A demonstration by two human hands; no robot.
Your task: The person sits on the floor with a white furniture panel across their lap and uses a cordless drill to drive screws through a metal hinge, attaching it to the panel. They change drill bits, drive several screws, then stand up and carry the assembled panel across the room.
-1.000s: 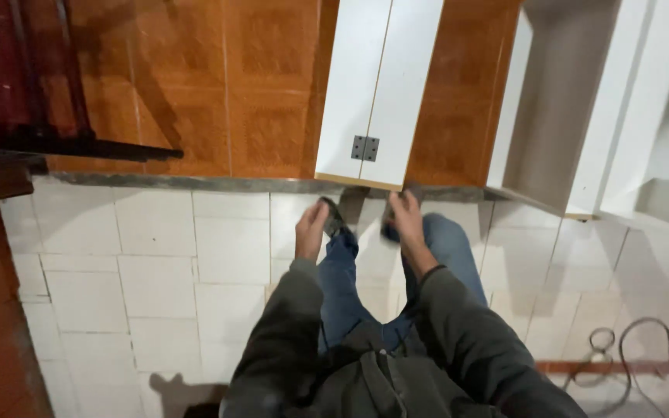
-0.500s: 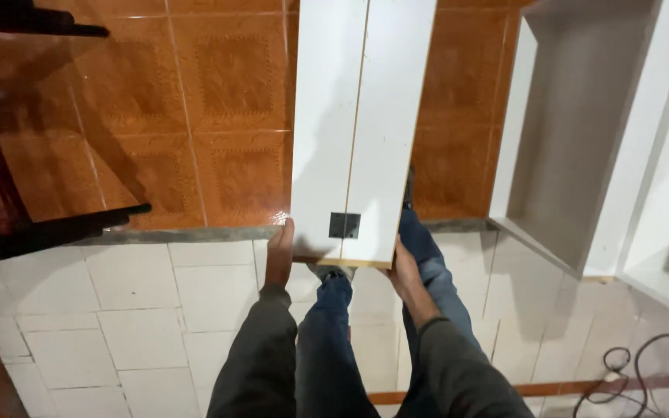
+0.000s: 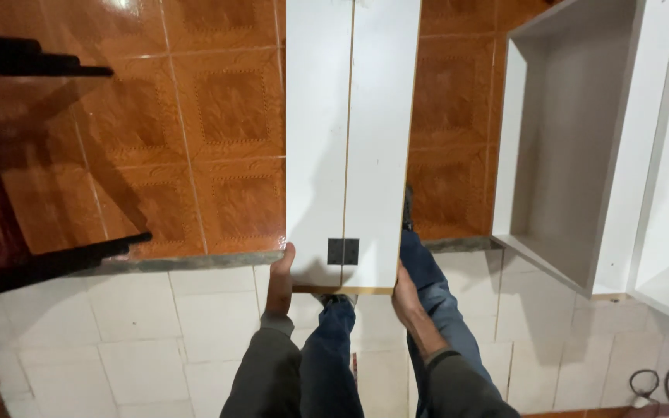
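Left hand (image 3: 279, 280) and right hand (image 3: 405, 295) extended forward, low, palms facing inward, fingers curled in firm grip.

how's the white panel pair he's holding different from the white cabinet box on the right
The hinged panels are flat boards, joined by a dark hinge; the cabinet box is a deep open carcass with side walls. The panels are gripped at their near corners by the left hand and right hand; the cabinet box is untouched by either hand. Both are white, with pale raw edges.
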